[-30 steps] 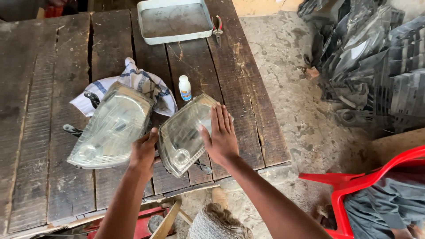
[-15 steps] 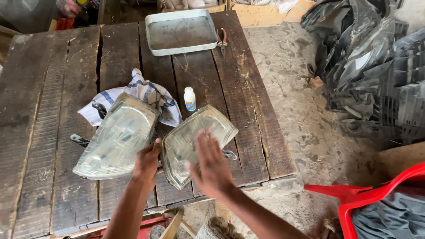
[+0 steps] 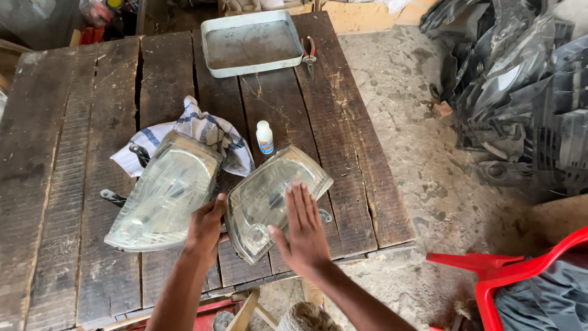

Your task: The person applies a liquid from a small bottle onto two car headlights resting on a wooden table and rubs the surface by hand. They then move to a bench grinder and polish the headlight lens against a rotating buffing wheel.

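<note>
Two car headlights lie on a dark wooden table (image 3: 73,122). My left hand (image 3: 205,225) grips the near left edge of the right headlight (image 3: 269,184). My right hand (image 3: 301,230) lies flat on that headlight's clear lens, fingers straight and together. The left headlight (image 3: 165,193) rests beside it, its lens hazy, partly on a white and blue checked cloth (image 3: 202,129). A small white bottle (image 3: 264,137) stands upright just behind the right headlight.
A shallow metal tray (image 3: 251,43) sits at the table's far edge with red-handled pliers (image 3: 309,54) next to it. Dark car parts (image 3: 520,92) are heaped on the concrete floor at right. A red plastic chair (image 3: 520,276) stands near right.
My right hand has slid over the right headlight's lens, from its right side down toward the near end. The view has shifted, so the table sits lower in frame.
</note>
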